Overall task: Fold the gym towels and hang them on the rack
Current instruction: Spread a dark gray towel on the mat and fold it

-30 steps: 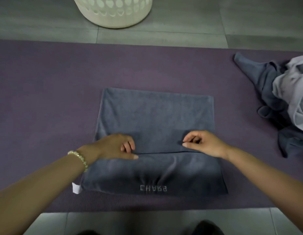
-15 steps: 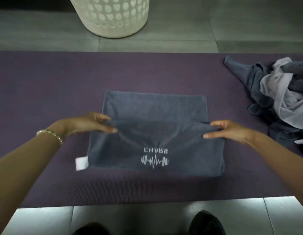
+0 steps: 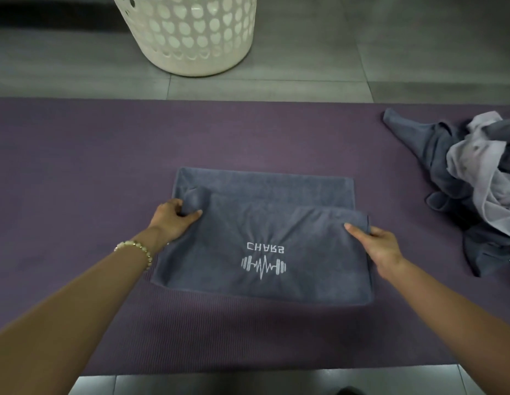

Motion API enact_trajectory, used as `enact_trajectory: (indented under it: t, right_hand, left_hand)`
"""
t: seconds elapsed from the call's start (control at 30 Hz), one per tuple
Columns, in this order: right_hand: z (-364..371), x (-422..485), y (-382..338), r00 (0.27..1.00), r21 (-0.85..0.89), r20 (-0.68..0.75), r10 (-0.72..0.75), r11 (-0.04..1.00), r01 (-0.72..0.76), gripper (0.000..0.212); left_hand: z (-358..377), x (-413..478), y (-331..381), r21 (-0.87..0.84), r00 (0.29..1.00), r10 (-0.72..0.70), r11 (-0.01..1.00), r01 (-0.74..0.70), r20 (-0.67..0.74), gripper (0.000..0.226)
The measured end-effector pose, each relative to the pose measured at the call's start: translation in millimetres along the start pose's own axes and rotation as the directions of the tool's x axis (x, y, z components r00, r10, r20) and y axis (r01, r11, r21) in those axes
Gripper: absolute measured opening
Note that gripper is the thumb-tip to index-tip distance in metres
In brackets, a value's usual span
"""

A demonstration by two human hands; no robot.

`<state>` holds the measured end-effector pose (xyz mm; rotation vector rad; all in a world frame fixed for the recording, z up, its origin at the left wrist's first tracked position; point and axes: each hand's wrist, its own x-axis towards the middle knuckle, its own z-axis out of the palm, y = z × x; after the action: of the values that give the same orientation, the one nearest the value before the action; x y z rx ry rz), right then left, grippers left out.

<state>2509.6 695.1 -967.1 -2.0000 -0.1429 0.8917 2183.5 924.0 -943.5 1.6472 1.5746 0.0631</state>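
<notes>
A dark grey gym towel (image 3: pixel 265 232) with a white dumbbell logo lies partly folded in the middle of the purple mat (image 3: pixel 77 172). Its near layer is doubled over the far part, with a strip of the lower layer showing beyond. My left hand (image 3: pixel 174 218) grips the fold's left end, fingers curled round bunched cloth. My right hand (image 3: pixel 373 243) pinches the fold's right end, thumb on top. No rack is in view.
A heap of unfolded grey and pale lilac towels (image 3: pixel 470 183) lies on the mat's right side. A white perforated laundry basket (image 3: pixel 191 32) stands on the grey tiled floor beyond the mat. Bare mat stretches to the left.
Both hands slid outward from the towel's middle to its two side edges, and they carried the near layer away from me over the far part. The logo now faces up.
</notes>
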Motion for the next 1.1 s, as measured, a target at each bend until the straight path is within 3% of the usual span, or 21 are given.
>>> enact_trajectory:
  t: [0.17,0.23,0.33,0.47,0.7,0.83,0.93,1.03,1.1]
  right_hand:
    - [2.4,-6.4,2.4,0.994,0.051,-0.024,-0.103,0.993,0.105,0.009]
    - [2.5,-10.5,0.0,0.985,0.069,-0.018,-0.17,0.983,0.171,0.011]
    - [1.6,-9.5,-13.5,0.963,0.073,-0.024,-0.268,0.96,0.269,0.013]
    - [6.7,4.3,-35.6,0.948,0.096,-0.038,-0.315,0.944,0.317,0.014]
    - [23.3,39.1,-49.5,0.953,0.035,-0.052,-0.299,0.953,0.301,0.016]
    - [26.1,50.1,-47.6,0.971,-0.032,-0.049,-0.236,0.972,0.234,0.018]
    - [17.7,50.9,-41.9,0.988,-0.054,-0.064,-0.141,0.989,0.138,0.016]
    - [2.1,31.6,-28.5,0.998,-0.222,-0.001,-0.069,0.973,0.067,0.032]
    - [-7.9,8.4,-16.5,0.998,-0.254,0.062,0.029,0.967,-0.013,0.038]
  left_hand:
    - [-3.7,3.5,-5.3,-0.019,0.996,-0.058,0.998,0.06,0.069,0.039]
    - [-4.0,-4.7,-1.8,-0.186,0.994,-0.049,0.98,0.067,0.102,0.038]
    - [-6.5,-14.2,4.3,-0.486,0.999,0.021,0.874,0.004,0.046,0.026]
    - [-13.0,-4.6,11.7,-0.603,0.998,0.008,0.796,-0.046,-0.066,0.016]
    - [-9.2,28.9,27.0,-0.514,0.994,-0.007,0.856,-0.049,-0.108,0.019]
    - [-11.7,41.9,18.8,-0.256,0.996,-0.023,0.967,0.001,-0.084,0.033]
    - [-22.1,41.7,2.1,-0.109,0.996,-0.088,0.99,0.085,-0.021,0.046]
    - [-30.7,20.9,-10.3,-0.061,0.974,-0.149,0.985,0.161,0.168,0.06]
    - [-29.7,-0.6,-19.1,-0.009,0.957,-0.165,0.985,0.172,0.238,0.048]
